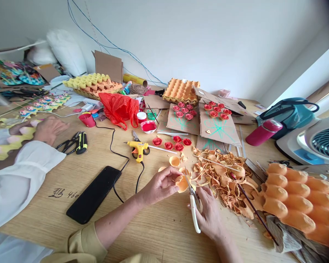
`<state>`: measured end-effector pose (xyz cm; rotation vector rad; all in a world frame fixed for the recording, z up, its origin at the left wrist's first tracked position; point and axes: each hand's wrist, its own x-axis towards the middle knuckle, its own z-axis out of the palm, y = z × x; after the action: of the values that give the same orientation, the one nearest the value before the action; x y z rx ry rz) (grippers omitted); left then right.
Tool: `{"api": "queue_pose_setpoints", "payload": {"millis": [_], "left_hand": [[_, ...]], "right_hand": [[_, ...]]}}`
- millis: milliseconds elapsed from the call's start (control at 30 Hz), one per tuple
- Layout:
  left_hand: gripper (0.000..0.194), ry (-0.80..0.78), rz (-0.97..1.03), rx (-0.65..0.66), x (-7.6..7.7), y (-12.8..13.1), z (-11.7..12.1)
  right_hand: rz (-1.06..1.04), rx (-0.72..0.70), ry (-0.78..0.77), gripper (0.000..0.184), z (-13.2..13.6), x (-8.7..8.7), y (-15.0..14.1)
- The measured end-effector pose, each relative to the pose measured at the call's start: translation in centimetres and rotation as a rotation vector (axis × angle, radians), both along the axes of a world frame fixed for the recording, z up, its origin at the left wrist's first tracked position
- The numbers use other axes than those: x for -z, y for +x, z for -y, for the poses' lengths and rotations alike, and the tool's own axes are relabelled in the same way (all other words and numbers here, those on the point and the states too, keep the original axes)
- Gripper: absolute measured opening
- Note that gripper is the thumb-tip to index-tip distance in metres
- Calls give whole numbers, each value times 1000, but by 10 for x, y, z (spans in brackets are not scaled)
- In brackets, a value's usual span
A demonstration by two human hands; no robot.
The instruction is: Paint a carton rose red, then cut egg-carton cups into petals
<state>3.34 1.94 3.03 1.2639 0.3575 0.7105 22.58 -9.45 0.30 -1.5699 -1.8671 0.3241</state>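
Observation:
My left hand (161, 185) pinches an orange egg-carton cup (181, 183) between thumb and fingers. In my right hand (208, 212) are white-handled scissors (193, 213), their blades at the cup's edge. Just behind my left hand stands another cut orange cup (174, 161), with small scraps beside it. Several red paper roses (168, 146) lie farther back on the table. To the right of my right hand spreads a heap of orange carton trimmings (227, 182).
A yellow glue gun (138, 149) with its cord and a black phone (93, 193) lie left of my hands. Orange egg trays (298, 193) sit at right, near a pink bottle (264, 132). Another person's hand (50, 128) rests at far left. Red paint (148, 126) stands behind.

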Motion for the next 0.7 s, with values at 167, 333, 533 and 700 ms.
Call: {"api": "queue_pose_setpoints", "payload": {"millis": [167,333,533,700], "left_hand": [[29,25,9,-15,1,0,-3],[33,36,-22,-78,2,-1,-6],[28,48,-33,-113,-2,-2,-8],[28,122,-66,-95,0,-2,-7]], "right_hand": [[-5,-11,19,24,1,1,1],[-20,-9,21,27,3,2,2],[-4,-4,25,29,4,4,3],[3,7,-1,25,1,4,1]]}}
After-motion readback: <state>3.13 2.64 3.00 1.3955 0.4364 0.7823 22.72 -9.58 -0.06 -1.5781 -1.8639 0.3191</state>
